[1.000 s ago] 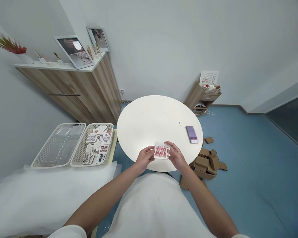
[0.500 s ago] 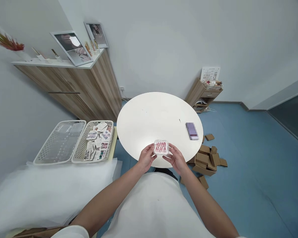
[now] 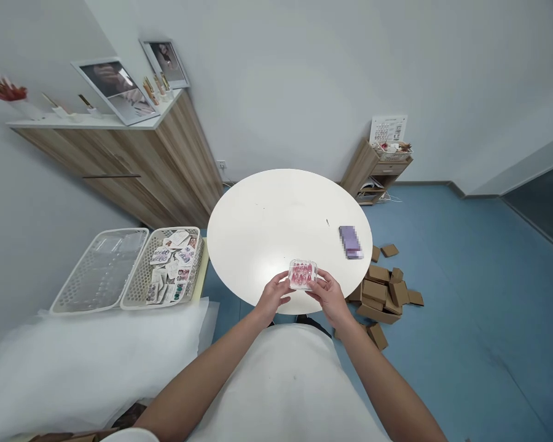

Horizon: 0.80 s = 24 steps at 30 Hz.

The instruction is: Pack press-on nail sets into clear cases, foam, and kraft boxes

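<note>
A small clear plastic box with pink press-on nails (image 3: 303, 274) in rows is held over the near edge of the white oval table (image 3: 276, 209). My left hand (image 3: 273, 294) grips its left side, thumb at the near edge. My right hand (image 3: 328, 296) is closed on the box's right side, with the thumb by its lower right corner. Both hands hold the box up in front of the white shirt. On the table's right part lies a purple pixelated object (image 3: 350, 242); its kind cannot be made out.
To the left, a white basket (image 3: 133, 279) holds several nail-set cards, beside a basket of clear plastic trays (image 3: 99, 270). Cardboard boxes (image 3: 380, 294) are heaped on the floor at right. A wooden cabinet (image 3: 175, 159) and a small shelf unit (image 3: 366, 169) stand behind.
The box has tipped slightly, and its nails show more clearly. My right thumb and fingers have shifted on its right side. The whole view has moved a little.
</note>
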Available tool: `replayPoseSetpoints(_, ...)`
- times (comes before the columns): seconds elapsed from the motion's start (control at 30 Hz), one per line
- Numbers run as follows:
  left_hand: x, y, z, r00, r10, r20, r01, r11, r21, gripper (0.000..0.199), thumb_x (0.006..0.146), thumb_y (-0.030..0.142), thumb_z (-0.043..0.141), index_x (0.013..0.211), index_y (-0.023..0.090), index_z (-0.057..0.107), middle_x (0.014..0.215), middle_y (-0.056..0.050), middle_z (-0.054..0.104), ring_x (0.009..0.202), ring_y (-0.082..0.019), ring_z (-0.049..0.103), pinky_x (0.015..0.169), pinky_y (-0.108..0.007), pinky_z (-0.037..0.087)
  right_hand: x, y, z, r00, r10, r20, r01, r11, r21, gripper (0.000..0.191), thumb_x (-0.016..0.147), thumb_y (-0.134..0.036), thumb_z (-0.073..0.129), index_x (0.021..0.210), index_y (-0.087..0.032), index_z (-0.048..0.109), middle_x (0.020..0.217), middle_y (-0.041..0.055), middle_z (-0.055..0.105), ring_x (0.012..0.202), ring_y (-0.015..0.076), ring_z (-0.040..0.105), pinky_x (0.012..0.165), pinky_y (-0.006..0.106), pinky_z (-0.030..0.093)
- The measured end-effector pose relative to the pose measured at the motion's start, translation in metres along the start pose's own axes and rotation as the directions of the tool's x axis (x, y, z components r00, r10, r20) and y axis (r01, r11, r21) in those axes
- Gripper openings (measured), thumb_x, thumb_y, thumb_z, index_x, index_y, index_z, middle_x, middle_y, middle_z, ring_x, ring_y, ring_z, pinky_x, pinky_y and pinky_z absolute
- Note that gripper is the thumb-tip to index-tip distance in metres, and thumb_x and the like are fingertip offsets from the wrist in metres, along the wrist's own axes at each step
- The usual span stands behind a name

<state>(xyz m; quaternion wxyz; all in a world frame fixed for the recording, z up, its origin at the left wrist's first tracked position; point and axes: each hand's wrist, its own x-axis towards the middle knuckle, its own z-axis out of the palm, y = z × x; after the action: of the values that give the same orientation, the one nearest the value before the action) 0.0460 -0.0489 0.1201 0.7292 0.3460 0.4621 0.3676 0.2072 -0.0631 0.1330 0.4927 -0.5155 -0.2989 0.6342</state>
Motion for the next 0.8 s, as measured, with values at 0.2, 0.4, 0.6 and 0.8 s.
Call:
replayPoseSetpoints(0.2,0.018,0.013,0.024,0.984,0.092,0.152,-0.124,0.970,0.210,0.036,0.073,0.044,0.056,0.097,0.016,0.059,0.096,-0.010,0.063,0.083,-0.020,0.061,0.081,-0.034,0.042,0.009,-0.014,-0.025,0.999,-0.039,0.015,0.039,0.999,0.007,0.047,0.065,-0.035,0.066,0.106,-0.022,0.047,0.094,0.0056,0.065,0.088,0.0179,0.060,0.081,0.037,0.046)
replayPoseSetpoints(0.4,0.041,0.000,0.051,0.995,0.065,0.079,-0.079,0.978,0.193,0.037,0.071,0.045,0.058,0.090,0.012,0.060,0.086,-0.010,0.066,0.077,-0.020,0.063,0.078,-0.034,0.044,0.030,-0.019,-0.055,1.000,-0.019,0.016,0.020,0.999,-0.028,0.048,0.063,-0.035,0.067,0.104,-0.020,0.047,0.086,0.0053,0.066,0.076,0.0168,0.062,0.077,0.037,0.046)
replayPoseSetpoints(0.6,0.051,-0.010,0.063,0.995,0.067,-0.074,-0.047,0.969,0.243,0.047,0.077,0.048,0.048,0.112,0.018,0.050,0.101,-0.010,0.063,0.090,-0.020,0.061,0.085,-0.037,0.041,0.051,-0.011,-0.075,1.000,-0.003,0.005,0.003,0.998,-0.057,0.056,0.062,-0.036,0.067,0.110,-0.024,0.041,0.091,0.0046,0.064,0.081,0.0183,0.061,0.078,0.038,0.046)
replayPoseSetpoints(0.8,0.050,-0.004,0.055,0.955,0.143,-0.260,-0.045,0.936,0.348,0.047,0.077,0.047,0.048,0.116,0.020,0.049,0.119,-0.012,0.052,0.100,-0.022,0.055,0.084,-0.036,0.042,0.066,-0.002,-0.076,0.999,0.024,0.048,-0.020,0.997,-0.077,0.047,0.066,-0.037,0.063,0.107,-0.024,0.043,0.096,0.0060,0.061,0.089,0.0198,0.058,0.076,0.037,0.047)
